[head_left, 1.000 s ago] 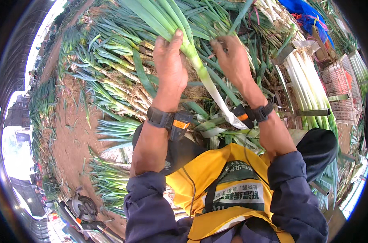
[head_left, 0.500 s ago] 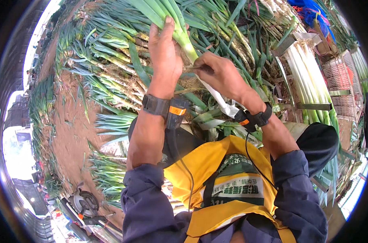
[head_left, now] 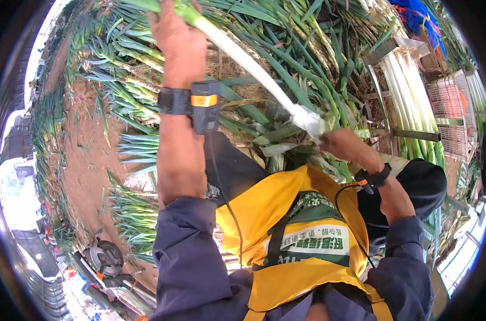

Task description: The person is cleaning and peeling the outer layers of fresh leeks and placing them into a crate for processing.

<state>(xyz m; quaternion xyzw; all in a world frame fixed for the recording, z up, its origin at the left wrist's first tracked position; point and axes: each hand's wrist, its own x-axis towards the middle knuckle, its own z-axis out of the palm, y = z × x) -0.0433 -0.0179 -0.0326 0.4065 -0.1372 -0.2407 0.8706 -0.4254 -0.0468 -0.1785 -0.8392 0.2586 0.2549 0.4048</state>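
My left hand (head_left: 178, 43) is closed round a long leek-like green onion (head_left: 243, 59) at the top of the view, where its white shank turns green. The stalk slants down to the right, its leaves running out past the upper edge. At its lower end a pale, thin outer skin (head_left: 309, 122) is bunched and smeared by motion. My right hand (head_left: 342, 143), partly blurred, is closed at the far side of that skin and appears to grip it. Its fingertips are not clear.
Heaps of untrimmed green onions (head_left: 130, 48) lie left and ahead. Peeled white stalks (head_left: 409, 91) rest in a metal rack (head_left: 417, 135) at right, beside a pale plastic crate (head_left: 451, 107). A round-bladed power tool (head_left: 104, 257) sits lower left on brown ground (head_left: 85, 155).
My left hand has moved up and left with the onion, which now slants more flatly. My right hand has gone from mid-stalk down and right, past the lower end.
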